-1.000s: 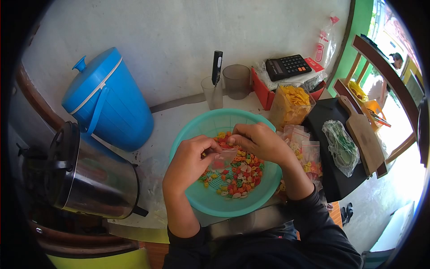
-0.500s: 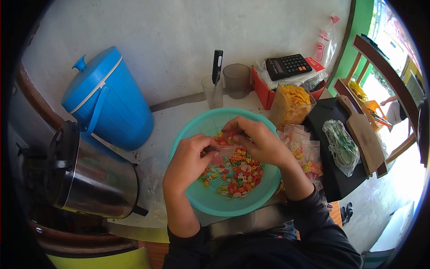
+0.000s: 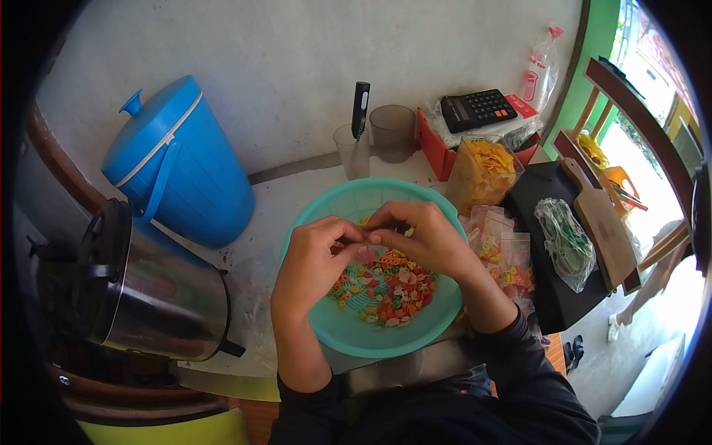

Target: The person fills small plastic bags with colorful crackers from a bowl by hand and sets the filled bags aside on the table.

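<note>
Over a turquoise plastic basin [image 3: 337, 343], my left hand [image 3: 315, 248] and my right hand [image 3: 424, 236] meet fingertip to fingertip. Both are closed in a pinch on a small clear plastic bag [image 3: 366, 256], mostly hidden by the fingers, with something pinkish showing through it. Below them, colorful snack pieces [image 3: 404, 289] in red, orange, green, yellow and cream lie loose on the basin's slotted bottom. To the right of the basin, several filled plastic packets [image 3: 513, 256] of the same snack are piled up.
On the left stand a blue cooler jug [image 3: 193, 170] and a steel pot [image 3: 167, 289]. Behind the basin are a cup with a black-handled tool [image 3: 359, 111], a tub of yellow chips [image 3: 489, 170] and a calculator [image 3: 478, 110]. A cutting board [image 3: 597, 219] lies at right; a person's leg [image 3: 645, 293] shows beyond.
My right hand has come down and left from above the snacks, and its fingertips now touch my left hand's at the bag. At far right, a person has moved into fuller view.
</note>
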The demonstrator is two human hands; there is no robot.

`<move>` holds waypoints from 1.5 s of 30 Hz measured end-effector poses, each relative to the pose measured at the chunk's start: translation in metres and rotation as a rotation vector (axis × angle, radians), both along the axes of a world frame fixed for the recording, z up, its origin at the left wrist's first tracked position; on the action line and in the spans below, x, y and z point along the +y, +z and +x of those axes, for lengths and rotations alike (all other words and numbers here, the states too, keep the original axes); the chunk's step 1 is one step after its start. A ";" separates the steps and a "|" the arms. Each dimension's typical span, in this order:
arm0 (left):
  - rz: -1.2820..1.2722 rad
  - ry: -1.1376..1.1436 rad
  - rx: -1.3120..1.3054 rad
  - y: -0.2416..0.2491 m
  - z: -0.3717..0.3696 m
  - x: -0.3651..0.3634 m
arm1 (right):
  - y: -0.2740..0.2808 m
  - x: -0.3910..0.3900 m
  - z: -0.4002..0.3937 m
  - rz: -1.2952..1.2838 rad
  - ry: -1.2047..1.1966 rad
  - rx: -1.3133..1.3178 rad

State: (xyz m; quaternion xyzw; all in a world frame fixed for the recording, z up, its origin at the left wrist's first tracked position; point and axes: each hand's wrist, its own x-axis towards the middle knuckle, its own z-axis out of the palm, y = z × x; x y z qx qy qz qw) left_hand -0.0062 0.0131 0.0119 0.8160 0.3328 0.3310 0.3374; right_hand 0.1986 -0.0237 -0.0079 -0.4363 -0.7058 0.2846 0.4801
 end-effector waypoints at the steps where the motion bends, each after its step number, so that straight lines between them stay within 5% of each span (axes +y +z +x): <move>1: 0.001 -0.004 -0.006 0.000 0.000 -0.001 | 0.001 -0.001 0.000 -0.027 -0.031 0.022; 13: -0.059 -0.032 0.029 0.002 -0.002 0.000 | 0.001 -0.001 0.014 0.174 0.144 -0.358; 20: -0.089 -0.049 -0.243 -0.004 0.008 -0.004 | 0.011 -0.010 0.008 -0.098 -0.025 0.003; 25: -0.182 -0.071 0.054 0.001 0.003 -0.002 | 0.016 -0.009 0.004 -0.125 -0.032 0.210; 29: -0.198 -0.070 0.111 -0.004 -0.001 0.000 | 0.011 -0.004 0.009 -0.054 -0.041 0.038; 32: -0.028 -0.114 -0.108 -0.005 0.004 0.000 | 0.009 -0.005 0.010 -0.085 0.019 0.008; 45: 0.031 0.017 -0.022 0.000 0.008 -0.005 | 0.007 -0.005 0.003 0.079 0.016 -0.088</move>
